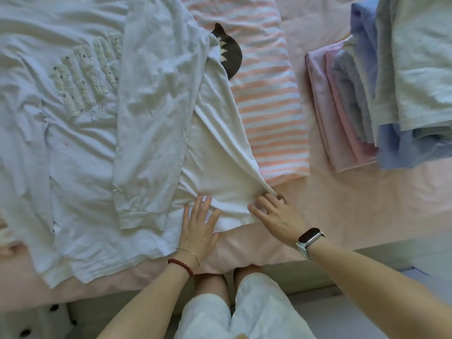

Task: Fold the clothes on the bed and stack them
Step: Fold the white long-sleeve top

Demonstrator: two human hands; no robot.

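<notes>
A plain white garment lies on the pink bed, its hem at the near edge. My left hand rests flat on that hem, fingers spread. My right hand pinches the garment's right hem corner, pulling a taut fold. A white sweatshirt with raised lettering lies spread at the left, and another white garment overlaps it. A pink-and-white striped top lies partly under the plain white one. A stack of folded clothes sits at the right.
The near edge of the bed runs across below my hands, with my knees against it. A dark brown patch with white petals shows on the striped top. Bare pink sheet lies right of my right hand.
</notes>
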